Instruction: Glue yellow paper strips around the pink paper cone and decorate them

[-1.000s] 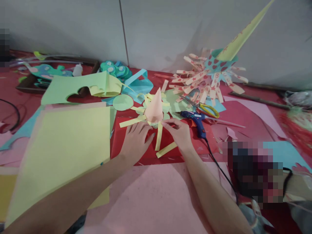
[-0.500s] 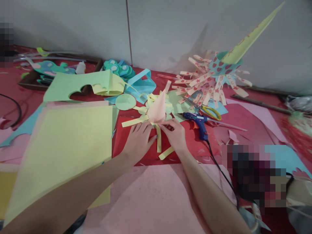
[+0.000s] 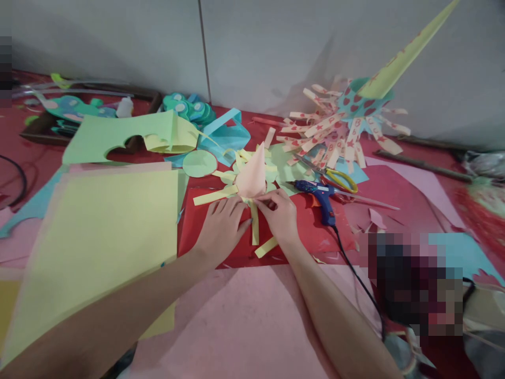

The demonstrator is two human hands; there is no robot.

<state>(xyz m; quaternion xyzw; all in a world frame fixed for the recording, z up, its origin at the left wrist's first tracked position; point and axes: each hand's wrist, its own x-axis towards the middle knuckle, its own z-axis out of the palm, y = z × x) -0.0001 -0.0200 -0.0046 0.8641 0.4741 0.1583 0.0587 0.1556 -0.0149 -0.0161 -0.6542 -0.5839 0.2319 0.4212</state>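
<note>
A pale pink paper cone (image 3: 252,176) stands upright on a green, flower-like paper base with yellow paper strips around it. At the cone's front edge, my right hand (image 3: 282,213) has thumb and forefinger pinched at the top of a yellow paper strip (image 3: 255,229). My left hand (image 3: 223,226) rests on the near side, fingers bent down by the cone's foot, its thumb apart beside that strip. Another yellow strip (image 3: 215,197) sticks out to the left. All this lies on a red paper sheet (image 3: 311,237); the fingertips partly hide the joint.
A blue glue gun (image 3: 321,197) and yellow-handled scissors (image 3: 341,180) lie to the right. Large yellow sheets (image 3: 106,237) cover the left. Behind stand a fringed paper piece with a tall cone (image 3: 410,52) and a dark tray (image 3: 47,136). A pink sheet (image 3: 244,321) lies in front.
The view has shifted slightly, so things at left and centre appear a little further left. Both hands keep nearly the same place at the cone's base.
</note>
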